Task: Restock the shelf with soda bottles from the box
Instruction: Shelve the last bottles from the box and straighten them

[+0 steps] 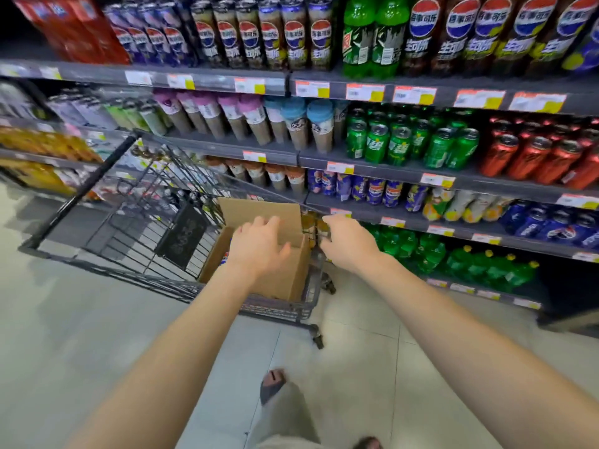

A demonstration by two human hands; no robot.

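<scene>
An open cardboard box (285, 277) stands in the near end of a dark wire shopping cart (136, 241). A bit of a blue-labelled bottle (224, 258) shows inside it, below my left hand. My left hand (259, 244) hovers over the box's opening with fingers spread and nothing in it. My right hand (346, 241) reaches to the cart's right rim beside the box; its fingers curl there, and I cannot tell if they grip anything. The drinks shelf (372, 163) stands behind the cart, stocked with bottles and cans.
Green soda bottles (479, 264) fill the bottom shelf at right, with a dark gap further right. Green cans (408, 140), red cans (534, 157) and tall cola bottles (486, 30) sit higher up. My leg and foot (275, 393) stand on the pale tiled floor (64, 335).
</scene>
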